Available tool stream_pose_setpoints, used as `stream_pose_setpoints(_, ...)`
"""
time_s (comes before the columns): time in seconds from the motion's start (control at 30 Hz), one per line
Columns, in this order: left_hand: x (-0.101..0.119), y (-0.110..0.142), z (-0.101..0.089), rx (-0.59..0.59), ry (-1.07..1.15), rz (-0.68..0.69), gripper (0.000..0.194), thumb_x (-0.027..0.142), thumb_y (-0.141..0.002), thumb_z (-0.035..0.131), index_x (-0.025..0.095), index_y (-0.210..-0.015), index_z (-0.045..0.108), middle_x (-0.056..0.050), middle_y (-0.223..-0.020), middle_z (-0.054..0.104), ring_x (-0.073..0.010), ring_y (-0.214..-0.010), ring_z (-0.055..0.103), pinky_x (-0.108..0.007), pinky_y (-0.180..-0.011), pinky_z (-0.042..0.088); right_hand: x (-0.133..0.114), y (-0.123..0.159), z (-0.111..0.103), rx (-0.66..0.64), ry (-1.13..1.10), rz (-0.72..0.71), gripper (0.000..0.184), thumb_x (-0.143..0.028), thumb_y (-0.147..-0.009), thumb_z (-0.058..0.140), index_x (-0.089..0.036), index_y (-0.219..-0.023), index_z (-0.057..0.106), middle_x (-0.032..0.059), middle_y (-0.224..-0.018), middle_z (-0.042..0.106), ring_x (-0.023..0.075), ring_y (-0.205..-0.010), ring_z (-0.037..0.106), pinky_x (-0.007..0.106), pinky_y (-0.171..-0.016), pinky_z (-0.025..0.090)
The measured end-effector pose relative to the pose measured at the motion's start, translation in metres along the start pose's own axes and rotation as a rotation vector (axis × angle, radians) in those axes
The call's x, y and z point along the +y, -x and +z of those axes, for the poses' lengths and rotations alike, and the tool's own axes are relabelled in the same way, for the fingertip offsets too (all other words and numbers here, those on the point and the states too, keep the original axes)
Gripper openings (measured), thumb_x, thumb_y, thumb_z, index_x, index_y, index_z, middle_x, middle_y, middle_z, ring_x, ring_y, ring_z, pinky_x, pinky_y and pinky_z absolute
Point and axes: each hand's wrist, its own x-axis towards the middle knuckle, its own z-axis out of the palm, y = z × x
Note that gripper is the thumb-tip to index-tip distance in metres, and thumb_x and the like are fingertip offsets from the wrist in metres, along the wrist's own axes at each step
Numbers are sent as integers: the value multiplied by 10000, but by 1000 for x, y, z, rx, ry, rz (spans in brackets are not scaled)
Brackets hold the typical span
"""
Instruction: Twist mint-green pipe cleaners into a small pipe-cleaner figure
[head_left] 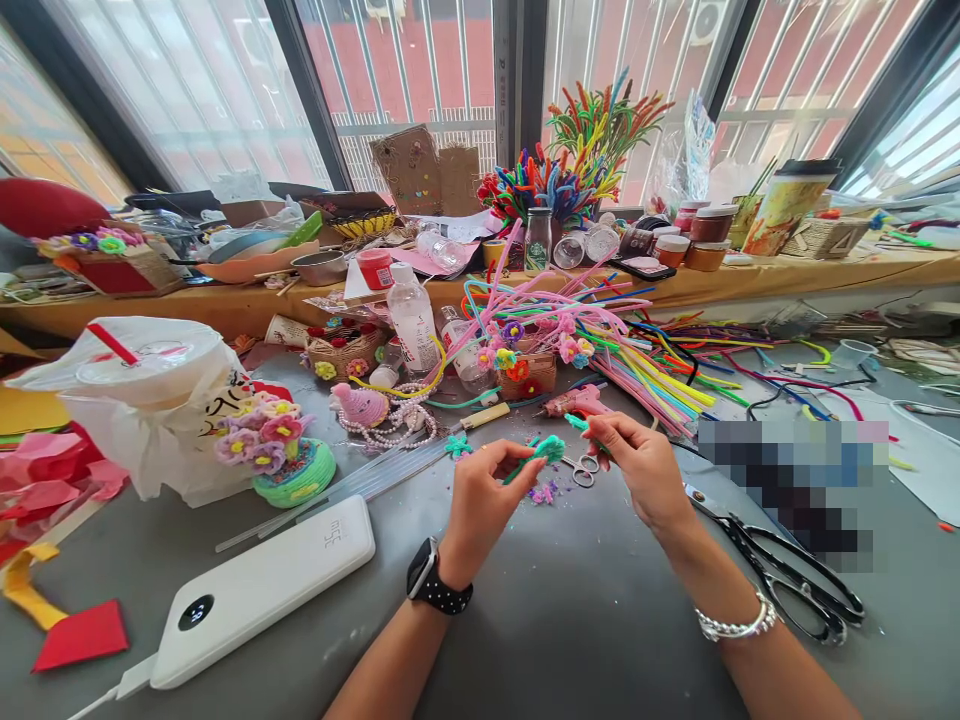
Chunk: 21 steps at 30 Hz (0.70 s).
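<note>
Between the thumb and fingers of my left hand (480, 497) is a looped piece of teal pipe cleaner (550, 448). My right hand (637, 470) pinches a short teal pipe-cleaner end (577, 423), held a little to the right of the loops. Whether the two teal parts join cannot be made out. Small scissors (583, 470) lie on the table behind and between my hands, near a little purple and pink pipe-cleaner flower (543, 493). A teal flower shape (457, 446) rests just beyond my left hand.
Large black-handled scissors (787, 570) lie beside my right forearm. A white power bank (262, 590) is at left, near a bagged drink cup (157, 400). Farther back are a pink glue gun (576, 402), glue sticks (352, 487), a bundle of pipe cleaners (652, 375) and a plastic bottle (412, 325).
</note>
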Motion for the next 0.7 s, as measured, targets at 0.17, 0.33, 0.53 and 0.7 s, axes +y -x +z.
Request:
stream_pose_setpoints(0.17,-4,-3,-5,60,-50,17,185,335,-734,568,153,-743,603,-22,-632,651,-136,-541,616,-224,-519,480,-6,0,1,-28,-101,53,283,-377,-733,573,-174,-929,587,67,-914,618,158,-707,597,231,-490,473)
stream_pose_setpoints(0.33,-18,-11,-16,139,-185,-14,192,336,-766,528,165,-821,597,-26,-673,656,-158,-598,628,-259,-570,492,-9,2,5,-76,-152,70,318,-324,-680,642,-189,-940,516,47,-925,611,164,-757,619,259,-568,526)
stream_pose_setpoints(0.53,-12,-13,-19,247,-308,225,279,243,-785,520,171,-1049,570,-95,-1102,586,-200,-1052,513,-360,-921,383,-8,3,4,-100,-106,48,322,-315,-656,671,-190,-905,510,5,-772,584,126,-675,580,221,-515,501)
stream_pose_setpoints(0.7,0,-5,-10,-24,-160,279,228,243,-763,561,189,-980,608,-49,-885,655,-144,-755,608,-252,-702,483,-10,5,6,-218,-19,34,299,-324,-683,647,-182,-907,509,9,-738,587,121,-639,558,214,-494,475)
